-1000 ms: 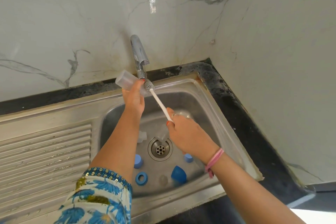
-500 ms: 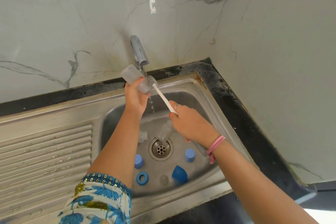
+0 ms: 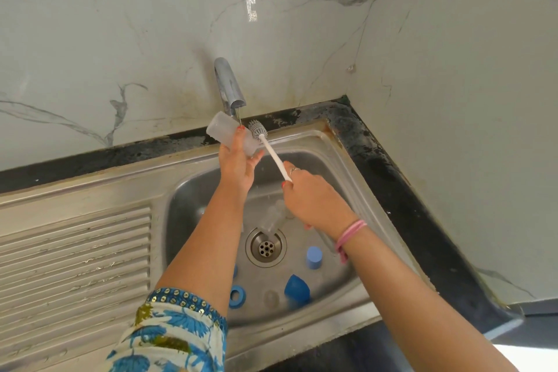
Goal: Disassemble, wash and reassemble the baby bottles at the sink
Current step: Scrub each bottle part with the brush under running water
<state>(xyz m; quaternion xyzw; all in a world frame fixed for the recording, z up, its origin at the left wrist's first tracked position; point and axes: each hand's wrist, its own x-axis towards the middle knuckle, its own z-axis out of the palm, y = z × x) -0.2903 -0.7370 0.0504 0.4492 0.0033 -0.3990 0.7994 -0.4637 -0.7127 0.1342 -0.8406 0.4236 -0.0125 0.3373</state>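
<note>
My left hand (image 3: pixel 238 164) grips a clear baby bottle (image 3: pixel 222 131) lying on its side just under the tap (image 3: pixel 229 87), where a thin stream of water runs. My right hand (image 3: pixel 314 199) holds the white handle of a bottle brush (image 3: pixel 273 152). Its grey bristle head is out of the bottle, right beside the mouth. Down in the steel sink (image 3: pixel 344 157) lie another clear bottle (image 3: pixel 273 216) near the drain (image 3: pixel 265 248), a blue cap (image 3: pixel 314 257), a blue dome cover (image 3: pixel 296 288), a blue ring (image 3: pixel 237 296) and a clear nipple (image 3: pixel 270 297).
A ribbed steel draining board (image 3: pixel 72 254) lies left of the basin. Marble walls meet in a corner behind and to the right, with a black counter edge (image 3: pixel 422 220) along them. Another blue piece (image 3: pixel 235 271) peeks out beside my left forearm.
The brush head has come out of the bottle's mouth and now sits beside it. Both hands rose slightly towards the tap, and the bottle tilted with its base up to the left.
</note>
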